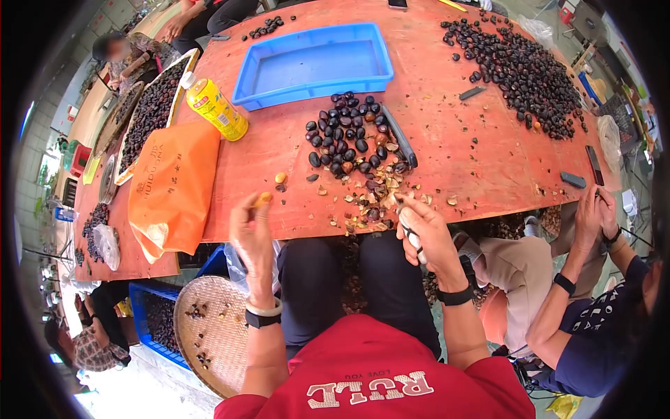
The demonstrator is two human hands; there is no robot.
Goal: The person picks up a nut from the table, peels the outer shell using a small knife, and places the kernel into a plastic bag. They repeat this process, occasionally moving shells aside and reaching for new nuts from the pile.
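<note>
My left hand (252, 230) is raised over the table's near edge, thumb and fingers pinching a small yellow peeled nut (263, 199). Just beyond it, another yellow peeled nut (280, 177) lies on the red tabletop beside a brown piece. My right hand (429, 236) is closed around a white-handled tool (412, 241); I cannot make out its working end clearly. In front of that hand are scattered broken shells (380, 192). Behind the shells sits a pile of glossy dark brown nuts (342, 136), with a grey bar (399, 137) along its right side.
A blue tray (314, 66) stands at the back. To the left are a yellow bottle (218, 110) and an orange bag (174, 188). A larger nut heap (520, 77) spreads at the right, near a co-worker's hands (599, 213). A woven basket (216, 335) sits low at left.
</note>
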